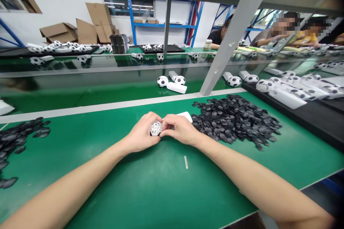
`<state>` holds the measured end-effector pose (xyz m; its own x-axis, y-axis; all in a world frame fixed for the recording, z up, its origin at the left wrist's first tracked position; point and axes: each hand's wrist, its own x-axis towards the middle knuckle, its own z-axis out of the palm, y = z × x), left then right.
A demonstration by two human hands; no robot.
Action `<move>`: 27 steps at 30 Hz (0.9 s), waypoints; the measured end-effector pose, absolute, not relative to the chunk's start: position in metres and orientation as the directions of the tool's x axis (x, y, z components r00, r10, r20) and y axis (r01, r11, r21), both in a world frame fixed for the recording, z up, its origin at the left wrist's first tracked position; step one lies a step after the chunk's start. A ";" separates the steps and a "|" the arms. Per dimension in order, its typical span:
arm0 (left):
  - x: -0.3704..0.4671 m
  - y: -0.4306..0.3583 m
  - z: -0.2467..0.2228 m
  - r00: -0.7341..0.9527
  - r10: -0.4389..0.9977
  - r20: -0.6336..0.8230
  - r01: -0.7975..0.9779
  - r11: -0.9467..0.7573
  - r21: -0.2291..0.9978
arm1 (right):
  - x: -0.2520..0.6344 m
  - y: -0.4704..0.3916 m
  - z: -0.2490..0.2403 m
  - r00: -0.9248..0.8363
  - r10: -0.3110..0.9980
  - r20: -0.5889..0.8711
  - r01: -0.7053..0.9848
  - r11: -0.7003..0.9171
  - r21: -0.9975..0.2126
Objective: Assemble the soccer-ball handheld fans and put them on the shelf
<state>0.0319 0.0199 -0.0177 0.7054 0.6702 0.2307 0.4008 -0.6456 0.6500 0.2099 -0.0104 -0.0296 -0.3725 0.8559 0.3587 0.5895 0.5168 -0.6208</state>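
Note:
Near the middle of the green table (150, 182), my left hand (142, 132) is wrapped round the round head of a white fan-like item (156, 128), whose openwork face shows. Its white handle (185, 116) sticks out to the right behind my right hand (180, 128). The fingers of my right hand are pinched at the right side of the round head; whatever is between the fingertips is too small to make out. Right of my hands lies a large pile of black flat pieces (233, 120).
More black pieces (21, 136) lie at the left edge. A black tray (309, 118) with white items stands at the right. A slanted metal post (228, 43) rises behind the pile. Football-patterned items (179, 80) lie on the belt beyond. People sit at the back right.

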 end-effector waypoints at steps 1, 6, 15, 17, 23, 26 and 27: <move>0.031 0.019 -0.019 0.701 0.670 0.245 0.391 -0.649 0.653 | 0.209 -0.012 -0.028 -0.371 0.858 0.354 0.604 0.513 -0.610; 0.033 0.029 -0.022 0.647 0.714 0.266 0.420 -0.626 0.658 | 0.207 -0.021 -0.024 -0.353 0.825 0.442 0.600 0.562 -0.570; 0.000 0.156 -0.026 -0.019 0.947 0.320 0.817 -0.170 0.551 | 0.288 0.012 -0.074 -0.253 0.783 0.568 0.853 0.457 -0.251; -0.007 0.168 -0.037 -0.132 0.949 0.286 0.842 -0.045 0.538 | 0.305 0.023 -0.088 -0.227 0.792 0.567 0.910 0.379 -0.165; -0.014 0.164 -0.036 -0.172 0.933 0.317 0.893 0.011 0.450 | 0.286 0.012 -0.074 -0.075 0.899 0.431 0.974 0.158 -0.160; -0.013 0.150 -0.017 -0.175 0.919 0.353 0.909 0.012 0.417 | 0.253 -0.007 -0.042 -0.074 0.925 0.373 0.952 0.177 -0.250; -0.012 0.147 -0.011 -0.190 0.913 0.360 0.911 0.027 0.411 | 0.245 -0.012 -0.032 -0.083 0.929 0.361 0.940 0.194 -0.281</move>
<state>-0.0119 0.1466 -0.0107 -0.1900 0.9133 0.3603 0.9111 0.0272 0.4113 0.2453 -0.0119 -0.0318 -0.0833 0.9288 0.3611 0.9398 0.1937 -0.2814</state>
